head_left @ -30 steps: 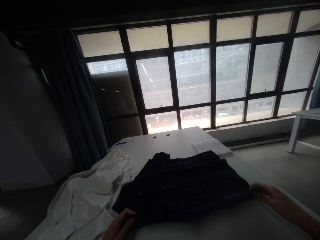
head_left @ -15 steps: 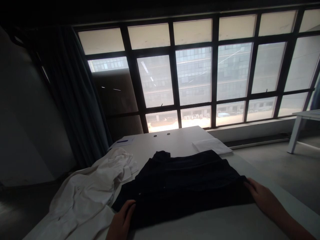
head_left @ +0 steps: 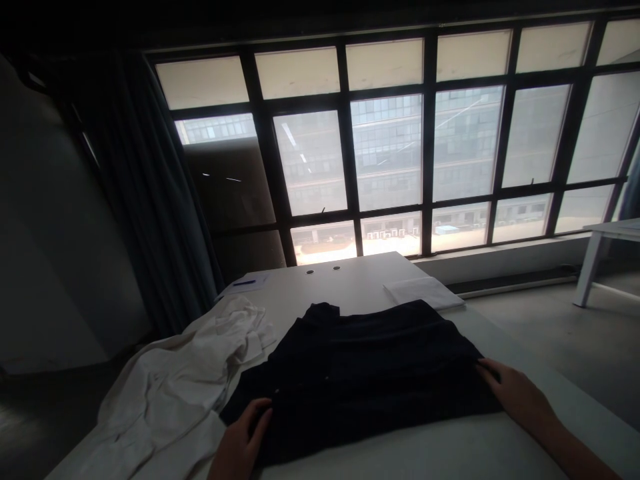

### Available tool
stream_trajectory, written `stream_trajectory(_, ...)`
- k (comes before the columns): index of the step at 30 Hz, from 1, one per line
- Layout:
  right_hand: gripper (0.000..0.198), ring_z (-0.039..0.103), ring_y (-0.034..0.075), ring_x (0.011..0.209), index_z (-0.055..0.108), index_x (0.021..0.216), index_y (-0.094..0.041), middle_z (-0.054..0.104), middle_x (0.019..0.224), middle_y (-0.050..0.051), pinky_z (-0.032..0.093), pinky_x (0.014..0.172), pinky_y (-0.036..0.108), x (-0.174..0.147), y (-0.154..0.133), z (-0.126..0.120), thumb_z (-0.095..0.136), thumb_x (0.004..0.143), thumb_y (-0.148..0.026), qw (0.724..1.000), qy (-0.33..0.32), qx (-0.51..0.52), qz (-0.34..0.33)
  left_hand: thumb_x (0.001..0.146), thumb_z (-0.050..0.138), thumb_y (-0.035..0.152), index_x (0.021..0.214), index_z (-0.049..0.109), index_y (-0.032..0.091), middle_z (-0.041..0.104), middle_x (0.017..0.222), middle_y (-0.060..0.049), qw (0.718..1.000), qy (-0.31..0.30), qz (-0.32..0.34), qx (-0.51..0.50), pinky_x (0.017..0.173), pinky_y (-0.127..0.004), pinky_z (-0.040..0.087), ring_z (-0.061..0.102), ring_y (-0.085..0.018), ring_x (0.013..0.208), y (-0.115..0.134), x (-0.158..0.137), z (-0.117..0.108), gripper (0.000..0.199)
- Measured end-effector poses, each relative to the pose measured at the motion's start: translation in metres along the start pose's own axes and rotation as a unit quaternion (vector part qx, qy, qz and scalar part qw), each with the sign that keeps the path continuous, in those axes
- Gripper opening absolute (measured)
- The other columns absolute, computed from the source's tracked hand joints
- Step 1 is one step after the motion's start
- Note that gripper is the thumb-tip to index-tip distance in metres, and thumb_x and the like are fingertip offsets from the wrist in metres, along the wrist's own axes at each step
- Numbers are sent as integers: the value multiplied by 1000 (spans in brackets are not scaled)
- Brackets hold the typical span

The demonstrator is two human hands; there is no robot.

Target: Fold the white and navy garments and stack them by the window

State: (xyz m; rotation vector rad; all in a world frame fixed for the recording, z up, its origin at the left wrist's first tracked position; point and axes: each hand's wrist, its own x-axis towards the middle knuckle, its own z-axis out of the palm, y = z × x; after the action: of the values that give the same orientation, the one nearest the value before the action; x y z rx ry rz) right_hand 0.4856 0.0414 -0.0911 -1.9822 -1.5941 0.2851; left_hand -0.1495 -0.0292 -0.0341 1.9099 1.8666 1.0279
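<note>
A black shirt (head_left: 380, 367) lies spread over the white table, with small pale buttons showing on its left part. At its near left corner my left hand (head_left: 243, 433) is closed, thumb and fingers pinching the fabric. On the right side my right hand (head_left: 507, 387) grips the shirt's edge between thumb and fingers; some fingertips are hidden by the dark cloth. The shirt is too dark for its folds to show clearly.
A crumpled white garment (head_left: 175, 387) lies on the table's left side. Folded white cloth (head_left: 425, 292) sits beyond the shirt at right. A pen on paper (head_left: 245, 283) is at the far left of the white table (head_left: 360, 273). Another table (head_left: 590, 267) stands at right.
My right hand has moved slightly left and down with the shirt's right edge. The near hem now lies a little lower and flatter. My left hand has barely moved.
</note>
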Motion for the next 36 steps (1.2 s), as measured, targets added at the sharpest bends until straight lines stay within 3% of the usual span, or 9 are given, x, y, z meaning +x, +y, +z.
stream_trajectory(8, 52, 72, 32, 96, 71, 111, -22, 77, 105, 13, 53, 80, 39, -1, -4, -4, 45, 89, -60, 998, 33, 55, 0, 89, 57, 53, 111, 71, 27, 79, 97, -2, 1000, -20, -10, -5, 81, -31, 59, 75, -26, 94, -14, 2, 1, 37)
stream_trajectory(14, 44, 73, 31, 90, 67, 106, -23, 76, 94, 12, 53, 70, 35, -4, -8, -6, 49, 85, -57, 998, 52, 41, 3, 91, 55, 48, 108, 72, 26, 75, 108, -4, 999, 2, 35, 30, 92, -36, 57, 71, -26, 102, -11, 1, 3, 32)
stream_trajectory(20, 39, 72, 28, 80, 64, 104, -25, 76, 89, 9, 51, 67, 34, -4, -8, -9, 44, 88, -55, 997, 62, 35, -2, 94, 52, 43, 106, 72, 28, 72, 108, -4, 997, 3, 64, 45, 89, -35, 58, 71, -24, 99, -17, 1, 4, 28)
stream_trajectory(24, 36, 72, 28, 85, 68, 97, -26, 76, 91, 8, 52, 70, 34, -2, -2, -10, 47, 86, -53, 998, 27, 45, -24, 92, 55, 44, 103, 72, 28, 74, 102, -3, 997, 3, 53, 53, 86, -35, 58, 72, -25, 96, -23, 2, 4, 26)
stream_trajectory(36, 42, 71, 28, 74, 68, 99, -25, 76, 84, 10, 48, 61, 34, 0, -1, -15, 44, 86, -56, 999, 33, 39, 2, 96, 47, 52, 100, 68, 27, 75, 97, -2, 998, -10, 3, 70, 83, -31, 53, 71, -24, 92, -19, 4, -9, 33)
